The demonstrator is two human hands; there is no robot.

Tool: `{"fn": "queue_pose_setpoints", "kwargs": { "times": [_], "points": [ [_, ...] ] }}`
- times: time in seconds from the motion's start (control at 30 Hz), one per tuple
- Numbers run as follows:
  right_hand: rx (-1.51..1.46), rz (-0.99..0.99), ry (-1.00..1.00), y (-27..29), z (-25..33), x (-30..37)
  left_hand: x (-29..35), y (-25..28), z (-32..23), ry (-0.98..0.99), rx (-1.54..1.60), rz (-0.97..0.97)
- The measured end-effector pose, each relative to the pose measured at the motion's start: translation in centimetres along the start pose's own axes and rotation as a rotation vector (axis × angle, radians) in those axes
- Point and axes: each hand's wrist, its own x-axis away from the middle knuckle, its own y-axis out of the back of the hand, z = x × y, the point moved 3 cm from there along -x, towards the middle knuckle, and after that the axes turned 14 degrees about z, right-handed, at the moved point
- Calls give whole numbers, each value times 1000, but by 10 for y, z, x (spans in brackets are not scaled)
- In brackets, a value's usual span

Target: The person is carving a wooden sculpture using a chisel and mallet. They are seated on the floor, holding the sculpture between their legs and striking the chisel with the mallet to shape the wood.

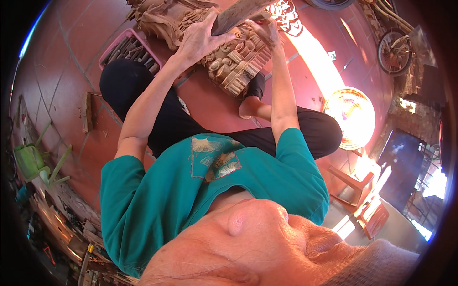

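A carved wooden block (pixel 238 64) with dense scrolls and raised shapes lies on the floor in front of my crossed legs. My left hand (pixel 198 43) is over its left part, thumb stretched across the carving. A thick grey-brown wooden bar (pixel 243 14) runs up from between that thumb and the fingers, which look closed round it. At the carving's far right edge, my right hand (pixel 266 35) has bent fingers pointing left, close under the bar. Whatever those fingers hold is too small and partly hidden to make out.
Beside my left knee stands a pink basket (pixel 104 58) full of narrow hand tools. More carved wood (pixel 160 19) lies beyond it. A wood scrap (pixel 87 113) and a small green chair (pixel 31 162) are at left. A round, sunlit tray-like object (pixel 350 117) sits by my right knee.
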Motion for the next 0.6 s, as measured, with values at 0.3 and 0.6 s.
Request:
{"fn": "queue_pose_setpoints", "kwargs": {
  "times": [0.3, 0.6],
  "points": [
    [-183, 35, -12, 5, -7, 1, 1, -2, 8, 11, -38, 25],
    [-149, 72, 27, 6, -15, -1, 0, -4, 11, 38, -39, 50]
  ]
}}
